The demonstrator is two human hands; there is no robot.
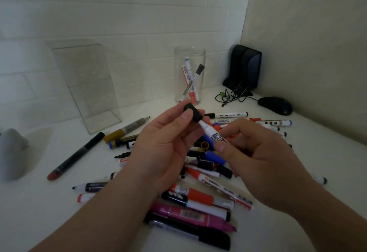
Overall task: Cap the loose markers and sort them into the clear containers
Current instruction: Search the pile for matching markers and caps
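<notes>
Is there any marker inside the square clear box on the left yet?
No, the square clear box shows nothing inside, while the round jar beside it holds a few markers.

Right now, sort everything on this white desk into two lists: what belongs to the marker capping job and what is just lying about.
Job: left hand pinching black plastic cap; right hand holding white-barrelled marker; heap of loose coloured markers; clear round jar; clear rectangular box.
Lying about: black computer mouse; black speaker; tangled dark cable; grey object at left.
</notes>
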